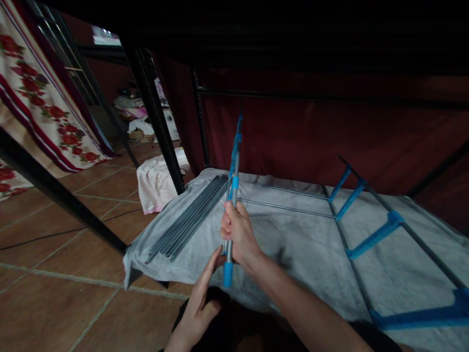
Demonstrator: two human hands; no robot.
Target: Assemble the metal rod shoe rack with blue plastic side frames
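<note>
My right hand [240, 232] is wrapped round the grey tube of a frame [235, 195] with blue plastic joints. The frame stands nearly edge-on to me, its far end pointing up and away, with a blue cap at its near end. My left hand [201, 305] is open beside the lower end, fingers stretched out and thumb apart. Its fingertips are partly behind the tube, and I cannot tell whether they touch it. On the right lies an assembled frame [427, 239] of grey tubes with blue crosspieces [373, 239]. Two thin tubes [286, 208] reach left from it.
A bundle of grey tubes [190, 217] lies on the left of the grey cloth-covered platform [293, 254]. Black metal posts [156, 117] and a dark shelf overhead [293, 39] surround the space. A floral curtain [54, 107] hangs left; a cable [47, 236] crosses the tiled floor.
</note>
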